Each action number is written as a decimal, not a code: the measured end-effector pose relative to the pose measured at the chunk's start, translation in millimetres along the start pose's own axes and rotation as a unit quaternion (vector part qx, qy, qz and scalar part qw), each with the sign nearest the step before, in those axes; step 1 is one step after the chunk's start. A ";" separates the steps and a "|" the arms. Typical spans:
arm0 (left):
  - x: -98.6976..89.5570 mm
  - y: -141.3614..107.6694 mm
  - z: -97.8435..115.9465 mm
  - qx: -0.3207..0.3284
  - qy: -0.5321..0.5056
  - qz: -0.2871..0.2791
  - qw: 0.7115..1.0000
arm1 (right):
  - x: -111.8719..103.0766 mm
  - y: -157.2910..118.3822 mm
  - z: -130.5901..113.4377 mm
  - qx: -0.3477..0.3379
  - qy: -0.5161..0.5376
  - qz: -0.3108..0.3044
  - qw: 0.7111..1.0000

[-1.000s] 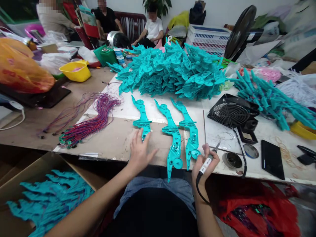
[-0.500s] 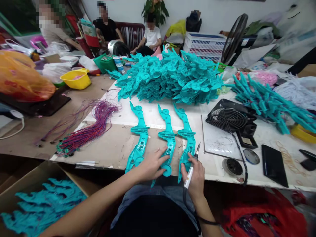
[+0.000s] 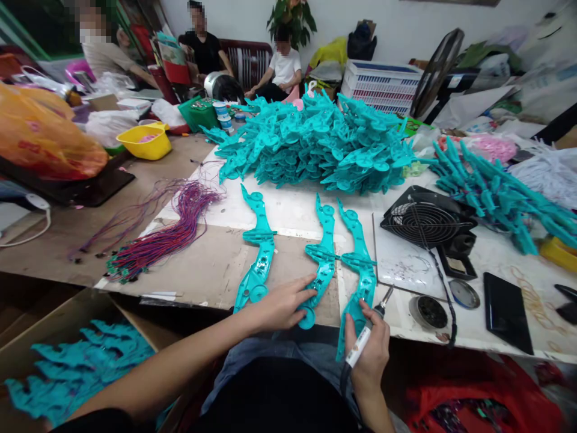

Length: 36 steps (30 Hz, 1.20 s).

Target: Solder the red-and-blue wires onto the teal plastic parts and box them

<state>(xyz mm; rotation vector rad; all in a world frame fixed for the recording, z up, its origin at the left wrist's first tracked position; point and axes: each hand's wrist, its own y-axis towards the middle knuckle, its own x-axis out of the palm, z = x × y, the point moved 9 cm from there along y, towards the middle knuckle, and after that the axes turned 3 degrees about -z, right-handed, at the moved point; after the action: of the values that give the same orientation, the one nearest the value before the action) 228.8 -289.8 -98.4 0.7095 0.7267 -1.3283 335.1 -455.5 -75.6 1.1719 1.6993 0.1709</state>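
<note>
While the left hand (image 3: 282, 307) lay over the lower part of the middle teal piece (image 3: 325, 252), its fingers were loosely spread, with fingertips touching the plastic. The right hand (image 3: 372, 349) was curled around a soldering iron (image 3: 357, 347), gripping its handle, and its fingers also met the lower end of the right teal piece (image 3: 359, 261). The iron's metal tip pointed up and away from the person, just beside that piece.

The left teal piece (image 3: 260, 240) lay apart from the middle one, near the left forearm. All three stood roughly lengthwise on the surface (image 3: 184, 153), their lower ends at or past its near edge.

Behind them rose a large teal pile (image 3: 315, 144). To the left lay a bundle of red and purple wires (image 3: 166, 234), and to the right a black fan (image 3: 426, 222) sat near a round tin (image 3: 428, 311) and a flat black object (image 3: 508, 310). Below the surface, at the left, a cardboard box (image 3: 139, 319) held more teal pieces (image 3: 85, 364); a red bag (image 3: 532, 400) was at the lower right.
</note>
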 end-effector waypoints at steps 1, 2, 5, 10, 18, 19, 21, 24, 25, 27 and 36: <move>1.9 1.2 0.2 -0.005 -0.001 0.006 1.000 | 4.2 3.8 2.0 0.004 0.000 0.000 1.000; 3.1 5.5 -0.5 -0.013 0.000 0.012 1.000 | 10.5 9.7 3.5 0.007 0.000 -0.001 1.000; 1.6 30.3 -3.0 -0.028 0.002 0.016 0.999 | 34.9 33.9 6.2 0.008 0.004 -0.005 1.000; -31.5 39.6 -11.9 -0.018 0.038 0.052 0.998 | 55.1 63.5 5.7 -0.006 0.016 -0.016 1.000; -44.3 -73.6 -74.6 -0.193 0.059 0.181 0.962 | 64.8 77.8 -8.6 -0.142 -0.004 -0.061 0.988; -35.5 -77.9 -69.0 -0.172 0.053 0.173 0.968 | 68.9 76.8 -11.5 -0.160 -0.009 -0.071 0.985; -21.9 -76.8 -55.7 -0.129 0.046 0.156 0.978 | 73.4 73.6 -15.7 -0.187 -0.022 -0.074 0.979; -14.5 -51.4 -47.0 -0.086 0.042 0.118 0.988 | 71.8 69.6 -17.0 -0.201 -0.036 -0.050 0.978; -15.5 -38.6 -48.5 -0.080 0.042 0.108 0.990 | 71.2 69.0 -16.4 -0.202 -0.038 -0.046 0.978; -20.7 -11.4 -56.0 -0.079 0.045 0.099 0.991 | 71.0 69.0 -15.4 -0.203 -0.042 -0.047 0.977; -184.1 52.4 -101.6 -0.113 0.056 0.368 0.921 | 58.2 72.8 -16.2 -0.198 -0.026 -0.022 0.980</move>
<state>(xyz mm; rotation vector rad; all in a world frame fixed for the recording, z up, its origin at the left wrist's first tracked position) 256.7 -94.6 -8.6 0.7699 0.6008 -0.5100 366.7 -367.3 -62.5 0.8337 1.5545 0.4270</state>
